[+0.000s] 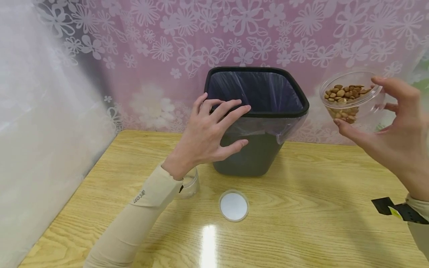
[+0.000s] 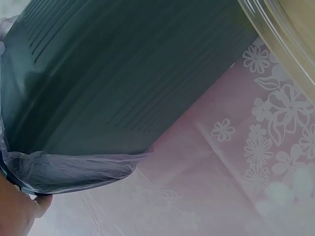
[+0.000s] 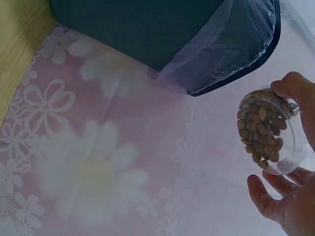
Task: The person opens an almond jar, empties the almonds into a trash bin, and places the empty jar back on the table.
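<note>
My right hand (image 1: 399, 126) grips a clear round plastic jar (image 1: 372, 106) between thumb and fingers, to the right of the bin. The jar is lidless and tilted toward the bin; brown almonds (image 1: 345, 95) lie in it, and the right wrist view shows the almonds (image 3: 261, 128) gathered against its side. A dark grey bin (image 1: 248, 152) with a black rim stands on the table, lined with a thin translucent bag (image 1: 291, 128) folded over the edge. At the bin's front left rim rests my left hand (image 1: 211, 130), fingers spread over the edge and thumb held apart before the bin's wall.
A round lid with a white disc (image 1: 234, 206) lies on the wooden table (image 1: 301, 223) in front of the bin. Partly behind my left wrist stands another clear jar (image 1: 191, 184). A pink flowered sheet (image 1: 161, 74) hangs behind the bin, and whitish sheeting (image 1: 40, 130) covers the left side.
</note>
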A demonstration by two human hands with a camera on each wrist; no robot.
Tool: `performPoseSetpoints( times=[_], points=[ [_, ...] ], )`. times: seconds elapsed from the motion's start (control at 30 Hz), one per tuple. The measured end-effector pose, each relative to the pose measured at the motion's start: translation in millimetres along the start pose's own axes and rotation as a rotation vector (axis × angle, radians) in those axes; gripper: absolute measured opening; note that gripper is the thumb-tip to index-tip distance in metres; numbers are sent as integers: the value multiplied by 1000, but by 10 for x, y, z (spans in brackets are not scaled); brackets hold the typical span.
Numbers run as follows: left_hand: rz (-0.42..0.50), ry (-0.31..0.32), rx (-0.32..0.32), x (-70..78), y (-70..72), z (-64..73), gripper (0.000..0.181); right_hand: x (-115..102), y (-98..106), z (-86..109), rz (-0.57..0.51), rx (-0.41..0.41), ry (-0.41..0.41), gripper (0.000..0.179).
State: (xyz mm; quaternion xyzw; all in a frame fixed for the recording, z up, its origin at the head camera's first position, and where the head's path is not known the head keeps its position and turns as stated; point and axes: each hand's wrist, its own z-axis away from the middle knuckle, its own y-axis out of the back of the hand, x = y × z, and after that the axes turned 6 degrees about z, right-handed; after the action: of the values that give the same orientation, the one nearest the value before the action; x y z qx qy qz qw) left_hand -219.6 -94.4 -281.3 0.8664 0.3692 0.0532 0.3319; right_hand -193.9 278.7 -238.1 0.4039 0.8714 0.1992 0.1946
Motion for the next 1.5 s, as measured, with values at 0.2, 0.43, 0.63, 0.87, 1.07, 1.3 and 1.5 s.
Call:
performPoseSetpoints(
  times=[0.2,0.43,0.63,0.87,1.07,1.3,1.5],
  points=[
    [2,0,2,6,-4,2,70,-47,-42,-100,68,32,96,104],
    [1,1,8,0,-7,2,71,-126,-91,-230,77,38,146,96],
    [3,5,14,-5,-2,9,70,-119,-97,-336,143,-51,193,90],
    [-5,4,8,2,0,1,70,-105,-166,-432,208,-35,275,75],
    [2,3,10,7,-1,9,71,-98,-217,-489,256,-27,327,81],
    [11,6,20,7,-14,9,70,-102,-240,-563,314,-36,398,75],
    [15,8,22,3,-19,8,70,-115,-254,-629,327,-55,463,76]
  ],
)
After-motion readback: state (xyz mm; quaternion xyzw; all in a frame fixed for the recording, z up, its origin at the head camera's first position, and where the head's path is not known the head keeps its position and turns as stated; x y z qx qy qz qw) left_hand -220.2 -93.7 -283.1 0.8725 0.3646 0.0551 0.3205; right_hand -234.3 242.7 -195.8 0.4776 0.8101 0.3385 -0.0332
